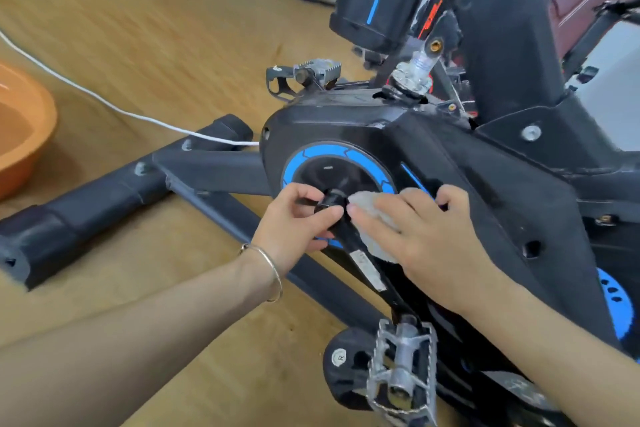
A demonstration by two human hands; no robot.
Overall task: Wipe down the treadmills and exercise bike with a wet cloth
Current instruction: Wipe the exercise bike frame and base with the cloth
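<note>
A black exercise bike (485,163) with blue trim fills the right half of the view. Its crank arm (367,270) runs down from the hub to a metal pedal (401,367). My left hand (298,218) grips the top end of the crank at the hub, fingers curled round it. My right hand (426,236) presses a white cloth (377,215) flat against the crank arm and the bike's side cover, fingers fairly straight. The cloth is mostly hidden under that hand.
An orange basin (24,128) of water stands on the wooden floor at the left edge. A white cable (104,100) runs across the floor to the bike. The bike's black base bars (104,198) stretch left. A second pedal (311,74) shows behind the housing.
</note>
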